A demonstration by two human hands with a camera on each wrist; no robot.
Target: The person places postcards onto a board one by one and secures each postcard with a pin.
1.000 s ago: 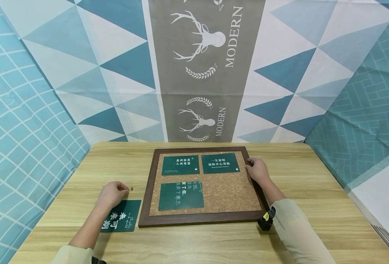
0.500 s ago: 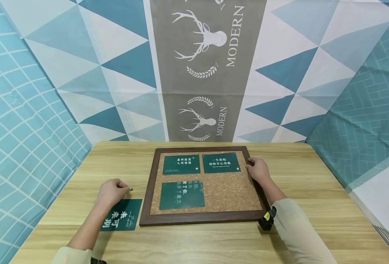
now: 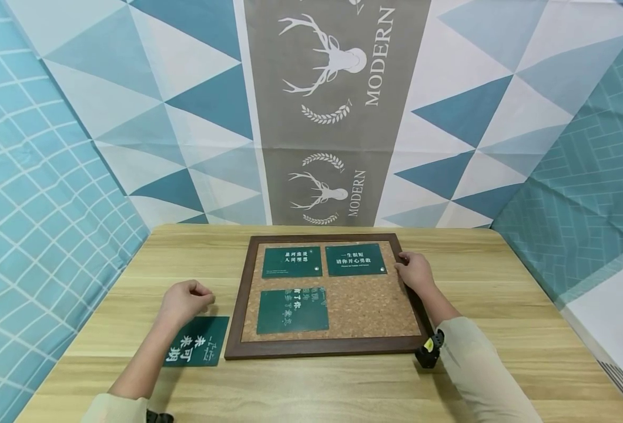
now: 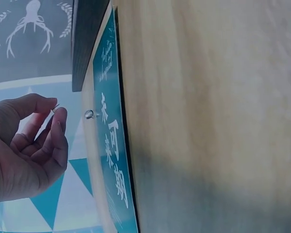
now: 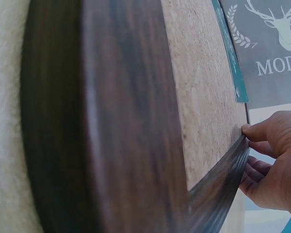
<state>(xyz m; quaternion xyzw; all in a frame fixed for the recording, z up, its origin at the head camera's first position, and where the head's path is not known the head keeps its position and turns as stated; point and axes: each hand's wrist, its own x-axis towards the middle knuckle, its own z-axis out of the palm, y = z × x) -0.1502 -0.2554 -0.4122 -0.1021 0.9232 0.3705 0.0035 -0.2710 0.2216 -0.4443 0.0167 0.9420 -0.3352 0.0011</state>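
Note:
My left hand (image 3: 187,301) is raised just above the table, left of the framed cork board (image 3: 372,311). Its thumb and fingertips pinch a small push pin (image 4: 56,108), of which only a thin point shows. Below the hand lies a dark green card (image 3: 203,343) with white characters. Beside that card is another shiny pin (image 4: 89,114). My right hand (image 3: 416,271) grips the board's brown right rail, thumb on top and fingers at the outer side. Three green cards are on the cork: upper left (image 3: 292,262), upper right (image 3: 356,259) and lower left (image 3: 292,311).
The wood-grain table (image 3: 311,388) runs back to a patterned cloth backdrop (image 3: 311,117) with deer heads. Blue tile-patterned cloth (image 3: 42,205) hangs at the left. A black camera (image 3: 429,351) on my right wrist sits over the board's front right corner.
My left hand has shifted slightly up and right, over the spot by the card where a pin lay in view. The right hand keeps its grip on the rail.

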